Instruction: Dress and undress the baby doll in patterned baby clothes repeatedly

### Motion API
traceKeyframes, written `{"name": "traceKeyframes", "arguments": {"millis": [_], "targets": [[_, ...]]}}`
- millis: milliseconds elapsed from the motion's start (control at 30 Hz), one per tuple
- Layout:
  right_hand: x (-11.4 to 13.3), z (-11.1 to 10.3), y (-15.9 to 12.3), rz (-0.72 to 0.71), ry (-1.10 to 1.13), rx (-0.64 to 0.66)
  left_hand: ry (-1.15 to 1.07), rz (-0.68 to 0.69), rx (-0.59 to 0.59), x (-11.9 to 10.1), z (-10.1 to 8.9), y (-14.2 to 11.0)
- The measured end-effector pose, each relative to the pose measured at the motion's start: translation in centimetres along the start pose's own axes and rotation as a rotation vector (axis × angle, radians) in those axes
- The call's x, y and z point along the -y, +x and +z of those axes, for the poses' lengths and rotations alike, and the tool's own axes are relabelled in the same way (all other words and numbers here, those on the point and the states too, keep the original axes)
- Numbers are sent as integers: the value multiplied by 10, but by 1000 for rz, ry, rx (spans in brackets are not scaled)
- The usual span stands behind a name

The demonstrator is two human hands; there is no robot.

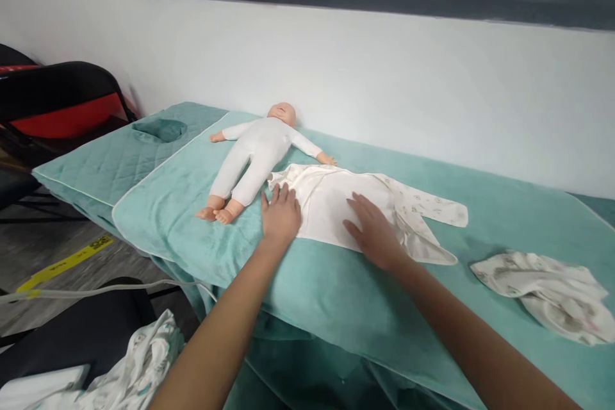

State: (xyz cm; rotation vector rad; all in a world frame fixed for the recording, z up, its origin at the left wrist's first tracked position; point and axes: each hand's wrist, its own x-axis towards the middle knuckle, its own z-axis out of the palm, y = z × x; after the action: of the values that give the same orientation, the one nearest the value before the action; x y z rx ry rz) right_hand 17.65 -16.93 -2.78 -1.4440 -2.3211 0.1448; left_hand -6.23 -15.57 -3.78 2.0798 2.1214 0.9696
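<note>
A white baby garment (331, 205) with a small print lies spread on the green bed cover, one sleeve (439, 208) stretched to the right. My left hand (282, 213) rests on its left edge, fingers apart. On the garment's right half lies my right hand (373, 230), flat with the fingers spread. A baby doll (262, 147) in white lies on its back just beyond, to the left, arms out. Its hand (327, 158) is close to the garment's upper edge.
A crumpled printed cloth (548, 295) lies at the right of the bed (192, 240). Black chairs (62, 99) stand at the left. Another chair (96, 333) at lower left holds more printed cloth (144, 359). A pale cable (120, 288) runs to the bed. The white wall (365, 77) borders the far side.
</note>
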Motion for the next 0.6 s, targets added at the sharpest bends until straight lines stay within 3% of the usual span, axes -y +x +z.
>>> {"name": "traceKeyframes", "arguments": {"millis": [67, 167, 267, 333, 400, 467, 600], "targets": [[9, 13, 6, -33, -17, 95, 35, 48, 113, 3, -12, -3], [12, 18, 33, 8, 108, 1, -28, 130, 167, 16, -46, 4], [20, 13, 94, 155, 341, -157, -85, 125, -11, 43, -84, 30], [30, 10, 150, 263, 506, -185, -91, -3, -72, 68, -101, 55], [41, 14, 209, 363, 655, -158, -171, -188, -5, 96, -108, 80], [49, 24, 262, 441, 665, -74, -309, -341, 125, 120, -105, 102], [50, 57, 342, 466, 558, 30, -619, -479, 313, 151, -85, 132]]}}
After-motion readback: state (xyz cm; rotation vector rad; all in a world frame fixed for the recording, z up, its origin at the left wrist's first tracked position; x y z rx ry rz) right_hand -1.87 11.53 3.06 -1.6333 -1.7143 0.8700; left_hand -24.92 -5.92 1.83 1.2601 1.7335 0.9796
